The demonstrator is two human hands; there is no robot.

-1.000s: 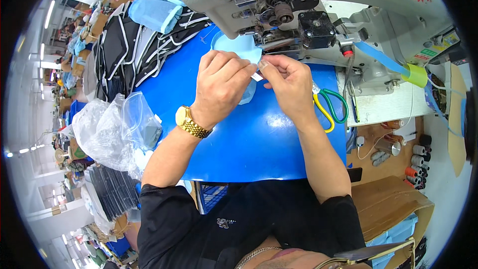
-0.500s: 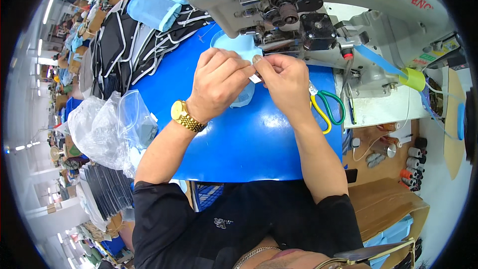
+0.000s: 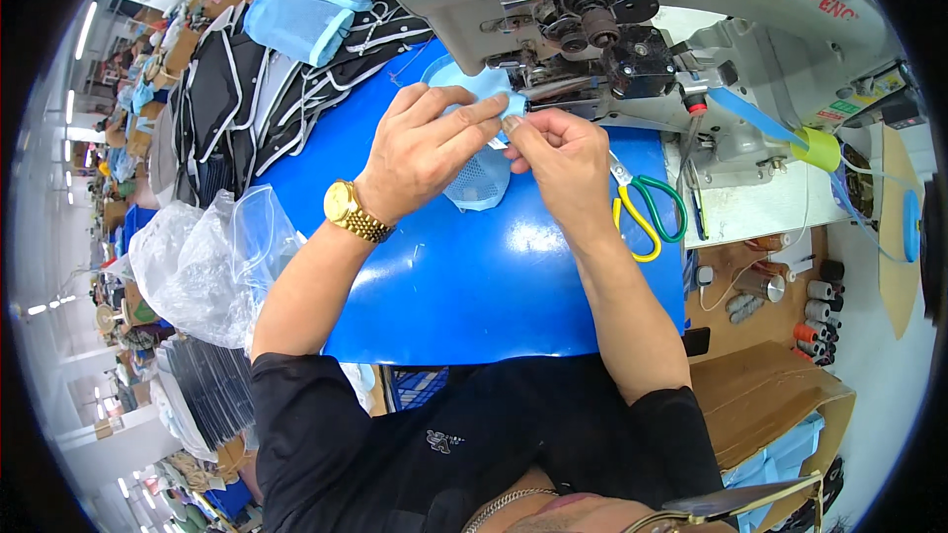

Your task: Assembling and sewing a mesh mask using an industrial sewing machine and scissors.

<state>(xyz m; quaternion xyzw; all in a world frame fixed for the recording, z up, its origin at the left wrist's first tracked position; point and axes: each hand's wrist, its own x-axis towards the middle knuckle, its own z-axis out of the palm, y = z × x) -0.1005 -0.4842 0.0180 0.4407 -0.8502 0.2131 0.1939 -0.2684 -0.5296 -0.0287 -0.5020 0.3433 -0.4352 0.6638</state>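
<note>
A light blue mesh fabric piece [image 3: 478,186] lies at the sewing machine's [image 3: 583,69] working end, with its mesh part hanging down over the blue table. My left hand [image 3: 423,150] holds the piece from the left, its fingers reaching along the top to the edge beside the machine; the thumb is hidden. With thumb and forefinger pinched, my right hand [image 3: 565,160] grips the same edge, close to the machine's metal parts. A small white tag [image 3: 497,144] shows between the two hands. Scissors with green and yellow handles [image 3: 644,217] lie just right of my right wrist.
Black pieces with white edging [image 3: 222,99] and more light blue mesh pieces [image 3: 301,25] are heaped at the far left. Clear plastic bags [image 3: 197,257] lie at the table's left edge. Light blue tape [image 3: 755,118] runs toward the machine from the right. Thread spools [image 3: 818,311] stand lower right.
My left hand has shifted slightly left, its fingers straighter on the fabric. More of the mesh shows below the hands. My right hand keeps its pinch; the whole view has shifted a little.
</note>
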